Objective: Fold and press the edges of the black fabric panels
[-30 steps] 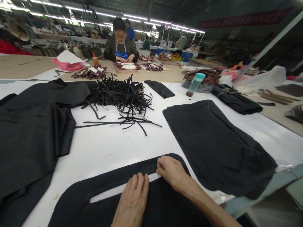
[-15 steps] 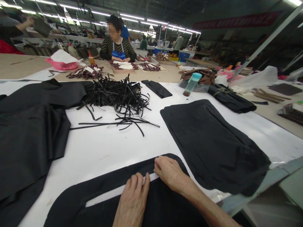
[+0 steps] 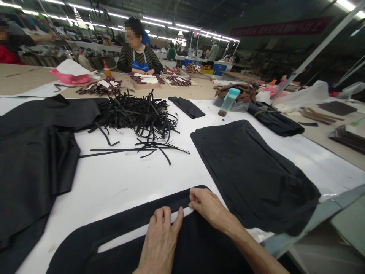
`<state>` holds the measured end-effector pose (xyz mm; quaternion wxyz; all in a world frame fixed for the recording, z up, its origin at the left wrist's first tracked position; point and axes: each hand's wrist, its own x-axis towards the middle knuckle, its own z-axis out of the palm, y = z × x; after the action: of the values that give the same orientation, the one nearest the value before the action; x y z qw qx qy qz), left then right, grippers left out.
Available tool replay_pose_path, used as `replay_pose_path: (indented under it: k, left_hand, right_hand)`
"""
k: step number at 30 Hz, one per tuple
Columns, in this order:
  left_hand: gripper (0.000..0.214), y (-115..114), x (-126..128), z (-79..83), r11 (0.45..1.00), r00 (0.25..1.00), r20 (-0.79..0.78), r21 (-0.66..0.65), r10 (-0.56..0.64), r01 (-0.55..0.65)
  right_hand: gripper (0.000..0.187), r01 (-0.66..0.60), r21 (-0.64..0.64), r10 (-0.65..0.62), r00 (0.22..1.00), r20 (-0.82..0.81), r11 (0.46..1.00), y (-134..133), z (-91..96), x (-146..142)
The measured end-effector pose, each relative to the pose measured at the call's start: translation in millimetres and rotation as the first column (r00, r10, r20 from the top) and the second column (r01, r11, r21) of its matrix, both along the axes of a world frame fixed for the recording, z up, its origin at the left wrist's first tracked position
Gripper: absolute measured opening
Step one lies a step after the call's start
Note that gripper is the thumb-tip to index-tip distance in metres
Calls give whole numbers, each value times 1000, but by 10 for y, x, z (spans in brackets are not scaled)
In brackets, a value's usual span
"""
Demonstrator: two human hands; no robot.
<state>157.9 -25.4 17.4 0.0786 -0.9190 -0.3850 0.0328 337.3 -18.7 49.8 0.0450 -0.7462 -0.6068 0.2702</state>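
Note:
A black sheet panel [image 3: 114, 222] with rounded corners lies in front of me. A long narrow slot [image 3: 125, 239] runs across it, and white shows through. My left hand [image 3: 162, 232] rests over the middle of the slot, fingers apart and pressing on the panel. At the slot's right end, my right hand [image 3: 207, 205] is closed, its curled fingers pinching the panel's edge there. The fingertips of that hand are partly hidden. Right of the panel is a stack of similar black panels [image 3: 253, 175].
Loose black strips [image 3: 137, 114] are heaped beyond the panel. Draped black material [image 3: 34, 167] covers the left side. A bottle with a turquoise lid [image 3: 229, 102] stands near a folded black piece [image 3: 188, 107]. Across the table sits a co-worker [image 3: 139, 53].
My right hand has shifted slightly right along the slot, and my left thumb has spread farther from the fingers. The whole view has moved a little.

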Motion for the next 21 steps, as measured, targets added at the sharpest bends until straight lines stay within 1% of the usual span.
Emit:
replay_pose_path:
  k: [6, 10, 13, 17, 21]
  left_hand:
    - [48, 62, 90, 122, 994, 996, -83, -109, -15, 6]
    - [49, 82, 162, 163, 995, 991, -129, -102, -15, 2]
    - [53, 79, 165, 165, 995, 992, -121, -99, -22, 10]
    - [56, 64, 18, 103, 993, 998, -28, -110, -56, 53]
    - [60, 55, -242, -42, 993, 993, 37, -37, -111, 113]
  right_hand:
    - [9, 65, -45, -64, 998, 21, 997, 62, 37, -19]
    - [7, 81, -52, -80, 997, 21, 995, 87, 37, -15]
    - [6, 78, -67, -79, 997, -10, 995, 82, 23, 22]
    - [5, 76, -83, -80, 995, -53, 994, 74, -2, 65]
    - [7, 88, -73, -94, 992, -85, 993, 68, -35, 77]
